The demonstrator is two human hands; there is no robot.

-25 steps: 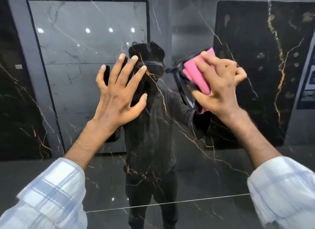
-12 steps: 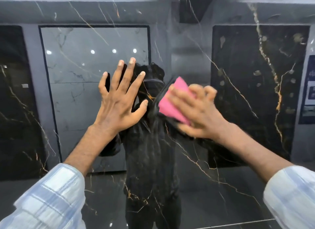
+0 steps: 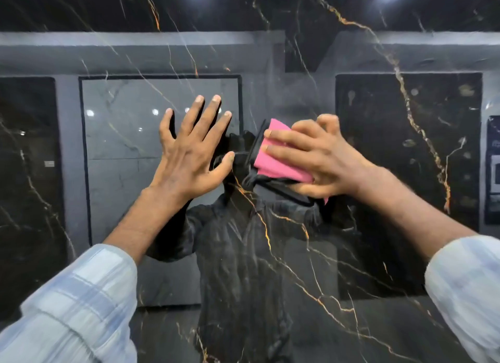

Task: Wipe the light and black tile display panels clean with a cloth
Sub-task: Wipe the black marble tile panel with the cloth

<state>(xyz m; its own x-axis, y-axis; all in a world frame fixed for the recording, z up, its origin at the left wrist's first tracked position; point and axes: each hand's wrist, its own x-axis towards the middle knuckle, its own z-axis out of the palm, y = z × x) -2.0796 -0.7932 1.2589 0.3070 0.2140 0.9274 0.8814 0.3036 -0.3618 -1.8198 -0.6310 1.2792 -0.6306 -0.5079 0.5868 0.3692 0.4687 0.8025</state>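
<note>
While the left hand (image 3: 189,160) is bracing on the black panel (image 3: 297,254), fingers spread apart, the right hand (image 3: 322,160) is clamping the pink cloth (image 3: 273,160) between fingers and thumb, pressing it to the panel just beside the left thumb.

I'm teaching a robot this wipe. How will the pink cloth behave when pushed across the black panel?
Probably soft and floppy: the pink cloth sits folded under the right hand. Likely glides easily, since the black panel looks mirror-glossy.
</note>
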